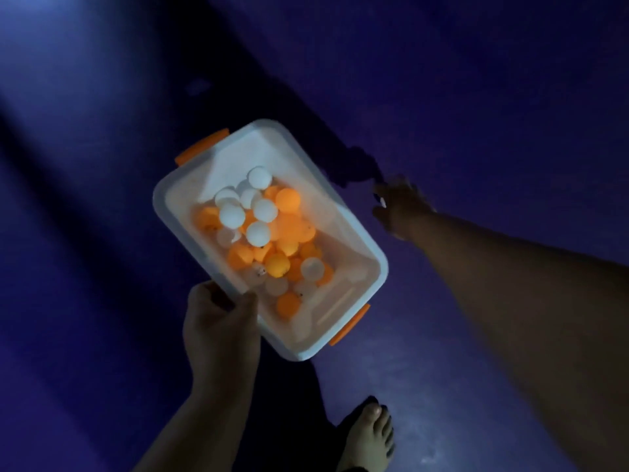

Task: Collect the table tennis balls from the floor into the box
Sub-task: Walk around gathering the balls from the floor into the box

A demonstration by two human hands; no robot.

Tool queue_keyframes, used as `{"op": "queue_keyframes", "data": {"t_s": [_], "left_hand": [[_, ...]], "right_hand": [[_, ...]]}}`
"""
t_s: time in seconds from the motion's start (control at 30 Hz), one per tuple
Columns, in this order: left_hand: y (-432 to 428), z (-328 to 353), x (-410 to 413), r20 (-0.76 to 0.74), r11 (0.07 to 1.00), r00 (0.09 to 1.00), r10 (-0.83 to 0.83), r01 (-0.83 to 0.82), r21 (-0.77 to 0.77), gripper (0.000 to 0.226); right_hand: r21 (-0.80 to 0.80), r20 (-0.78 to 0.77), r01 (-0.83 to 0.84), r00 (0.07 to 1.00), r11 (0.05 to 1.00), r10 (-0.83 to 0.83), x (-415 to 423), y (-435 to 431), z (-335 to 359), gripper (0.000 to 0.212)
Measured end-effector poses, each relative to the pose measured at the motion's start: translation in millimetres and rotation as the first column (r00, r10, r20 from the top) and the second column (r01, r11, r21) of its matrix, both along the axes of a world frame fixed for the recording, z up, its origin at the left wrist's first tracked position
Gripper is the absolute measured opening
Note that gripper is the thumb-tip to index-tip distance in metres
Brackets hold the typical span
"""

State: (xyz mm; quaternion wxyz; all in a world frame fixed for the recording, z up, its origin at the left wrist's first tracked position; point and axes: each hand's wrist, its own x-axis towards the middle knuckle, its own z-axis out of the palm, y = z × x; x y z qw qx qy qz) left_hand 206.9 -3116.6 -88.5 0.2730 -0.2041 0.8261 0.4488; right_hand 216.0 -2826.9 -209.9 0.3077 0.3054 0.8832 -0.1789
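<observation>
Grip on box: left hand at 7 o'clock of frame, thumb and fingers curled round near long-side rim, toward near corner. Firm carrying hold, nothing else in it. Box itself mid-frame, apparently held clear of purple floor, tilted, translucent white with orange latches on short ends, long axis from 11 to 5 o'clock. Inside: heap of white and orange table tennis balls along the middle, bottom mostly covered, end toward 11 bare. Further right, bare foot at 5 o'clock of frame. Then right hand at 3 o'clock of box, near far long side, arm stretched out and down toward floor beside dark shadow. Heavily blurred: how far open, cannot tell; small pale glint at fingertips, ball or nail, cannot tell either. No loose ball visible on floor in this view. Key relation for next move: box mouth at 9 o'clock from right hand, long side facing it, so probably only a short sweep over rim for any drop. Right hand nearer to any pickup; left tied up as carrier. Risk, as judged: tilted box on one-sided hold, possible spill on jolt.
</observation>
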Motion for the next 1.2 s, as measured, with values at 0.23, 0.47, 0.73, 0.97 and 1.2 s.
{"op": "queue_keyframes", "data": {"t_s": [0.23,0.47,0.73,0.97,1.2], "left_hand": [[-1.5,-9.6,1.3,0.068,0.999,0.997,0.032,-0.032,0.003,0.025],[-1.7,38.5,-8.7,0.064,0.997,0.996,-0.065,0.067,-0.042,0.021],[8.6,164.5,-41.0,0.049,0.97,0.969,-0.244,0.244,0.004,0.016],[3.0,319.3,-74.7,0.014,0.867,0.868,-0.496,0.496,-0.047,0.021],[-26.7,441.3,-86.6,-0.021,0.737,0.737,-0.675,0.673,-0.066,0.017]], "right_hand": [[0.085,0.138,-0.013,0.99,0.996,0.001,23.3,1.8,-11.3,0.045],[-0.052,-0.504,0.345,0.801,0.937,-0.323,36.9,-37.2,94.4,0.034],[0.217,-0.643,-0.081,0.738,0.973,0.205,33.5,-88.1,258.1,0.05],[0.097,-0.3,0.14,0.948,0.986,-0.105,31.1,-119.9,407.3,0.07],[0.134,-0.321,0.242,0.928,0.961,-0.189,52.5,-163.2,555.0,0.07]]}}
